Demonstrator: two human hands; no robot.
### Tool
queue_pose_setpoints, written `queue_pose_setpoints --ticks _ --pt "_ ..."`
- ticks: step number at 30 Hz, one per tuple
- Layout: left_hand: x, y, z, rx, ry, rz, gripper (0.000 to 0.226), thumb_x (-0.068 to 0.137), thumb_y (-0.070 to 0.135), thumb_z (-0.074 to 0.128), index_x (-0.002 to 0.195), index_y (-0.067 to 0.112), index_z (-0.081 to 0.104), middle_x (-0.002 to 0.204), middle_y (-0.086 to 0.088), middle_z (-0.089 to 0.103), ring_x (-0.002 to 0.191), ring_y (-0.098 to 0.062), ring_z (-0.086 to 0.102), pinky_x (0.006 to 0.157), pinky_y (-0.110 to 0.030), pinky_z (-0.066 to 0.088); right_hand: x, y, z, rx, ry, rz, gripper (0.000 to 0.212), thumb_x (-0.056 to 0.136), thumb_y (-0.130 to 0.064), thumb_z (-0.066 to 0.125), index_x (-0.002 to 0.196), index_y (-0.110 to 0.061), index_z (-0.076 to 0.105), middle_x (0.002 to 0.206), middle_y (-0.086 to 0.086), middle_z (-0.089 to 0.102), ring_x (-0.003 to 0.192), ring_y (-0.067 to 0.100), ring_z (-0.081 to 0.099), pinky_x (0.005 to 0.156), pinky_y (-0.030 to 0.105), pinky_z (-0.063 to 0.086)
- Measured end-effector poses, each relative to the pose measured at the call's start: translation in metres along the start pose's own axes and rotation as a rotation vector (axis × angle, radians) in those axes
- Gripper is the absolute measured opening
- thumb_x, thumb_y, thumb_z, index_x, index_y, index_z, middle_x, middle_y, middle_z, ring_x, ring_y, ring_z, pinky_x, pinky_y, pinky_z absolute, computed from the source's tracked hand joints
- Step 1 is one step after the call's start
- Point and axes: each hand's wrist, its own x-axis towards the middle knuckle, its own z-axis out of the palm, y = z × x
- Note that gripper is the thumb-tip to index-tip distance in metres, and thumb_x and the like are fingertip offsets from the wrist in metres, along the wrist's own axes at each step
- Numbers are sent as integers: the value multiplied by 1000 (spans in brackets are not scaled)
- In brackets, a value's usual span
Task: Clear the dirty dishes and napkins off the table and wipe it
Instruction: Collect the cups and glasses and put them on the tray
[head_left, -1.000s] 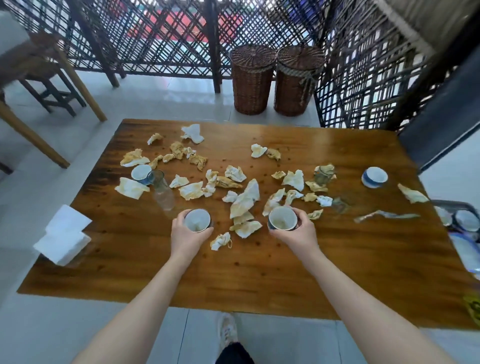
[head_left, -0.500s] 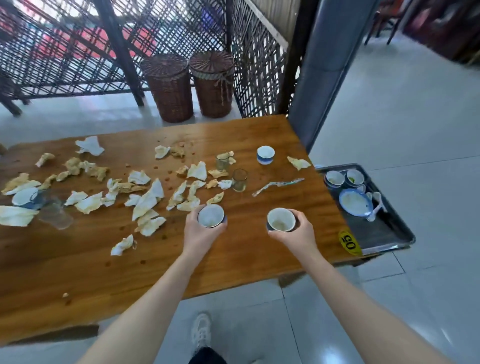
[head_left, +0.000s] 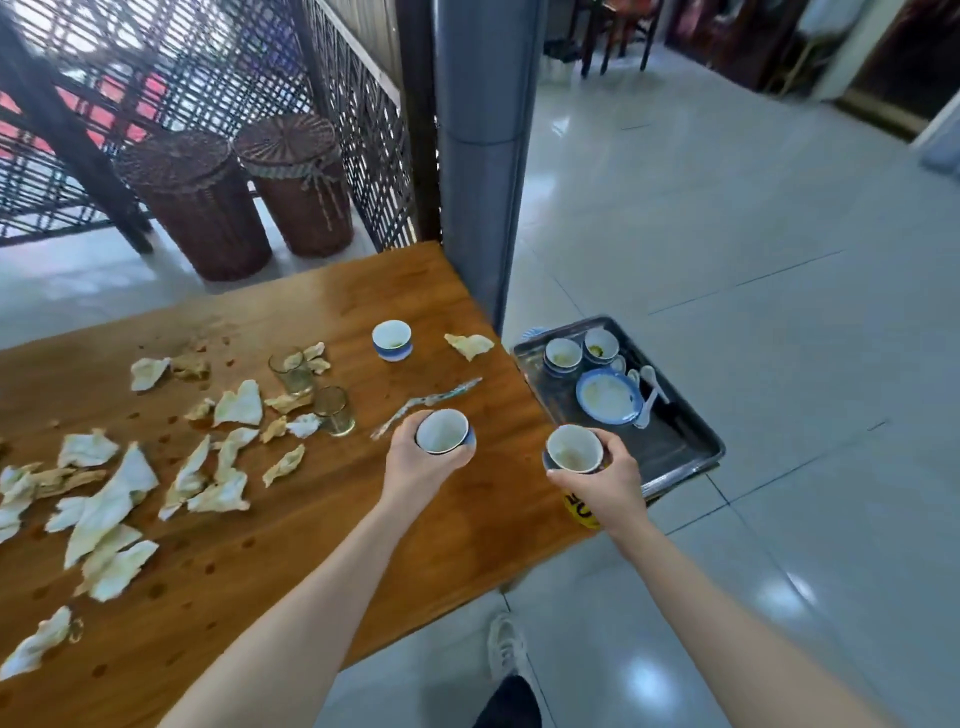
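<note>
Cups (head_left: 441, 434) are gripped by the left hand (head_left: 415, 467) and the right hand (head_left: 610, 488) near the part-loaded tray (head_left: 675, 441), while napkins (head_left: 111, 501), glasses (head_left: 335, 410) and another cup (head_left: 392, 340) are left on the unwiped surface (head_left: 322, 519).

We have one head-worn view, looking forward and down. It takes in the tabletop (head_left: 322, 499) corner and floor (head_left: 753, 291) from close above.

White napkins (head_left: 111, 499), stained yellow, on an orange-brown wood-grain desk (head_left: 311, 519); cups (head_left: 392, 340) white inside, blue outside (this one paler-banded). Tray (head_left: 675, 441) dark grey, woven baskets (head_left: 202, 208) dark brown, sticker (head_left: 579, 512) yellow with black digits.
</note>
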Motion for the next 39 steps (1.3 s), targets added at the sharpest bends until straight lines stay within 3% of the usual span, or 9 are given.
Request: queue_pose_setpoints --ticks 3,6,14,17,21,25,28,32,39 --pt "29 16 33 4 -4 2 63 62 32 89 115 24 57 110 8 57 101 -14 55 71 -12 45 36 -2 -21 -8 26 -5 69 57 -18 90 113 -29 52 104 -9 59 91 4 58 67 12 45" --pt "56 31 65 13 -25 -18 65 64 29 88 119 24 54 112 7 57 103 -14 54 71 -11 44 72 -9 -45 -45 28 -12 69 58 -18 90 113 -28 50 103 -9 58 92 8 57 74 18 46" --pt "116 74 150 80 -163 9 70 63 35 88 123 24 53 113 7 57 104 -13 55 72 -11 43 157 -17 -114 -14 186 22 71 57 -23 92 112 -32 48 99 -20 55 86 -1 55 67 13 42" --pt "127 83 179 72 -189 -2 73 59 36 89 122 25 53 112 7 58 103 -13 57 75 -14 46 175 -5 -129 9 197 64 71 57 -19 92 113 -27 49 101 -14 56 90 3 56 76 23 47" --pt "133 83 215 87 -195 -35 74 59 36 89 122 26 52 114 9 56 105 -10 55 85 -23 50 196 14 -140 3 180 119 69 57 -17 91 111 -29 49 100 -17 56 88 2 56 69 18 44" --pt "132 75 251 106 -166 -52 72 59 32 90 120 30 51 114 10 54 103 -7 52 82 -17 44 227 30 -146 -68 112 153 68 57 -20 91 110 -31 49 95 -21 54 83 -2 54 63 12 39" --pt "131 70 275 120 -126 -97 72 59 31 90 119 33 51 112 13 55 100 -6 53 74 -10 41 260 45 -151 -97 12 168 70 56 -20 89 112 -29 48 97 -19 54 88 4 56 71 19 44" --pt "128 56 306 129 -14 -191 74 58 30 90 122 30 53 114 12 59 102 -9 55 77 -14 41 303 59 -154 -187 -114 147 70 54 -24 88 111 -29 48 96 -16 58 89 6 59 77 27 48" --pt "122 5 373 102 122 -422 79 62 21 87 131 21 49 126 2 58 115 -19 54 98 -37 45 344 111 -151 -341 -331 110 66 57 -26 82 108 -38 42 89 -24 54 81 -5 56 60 12 39"
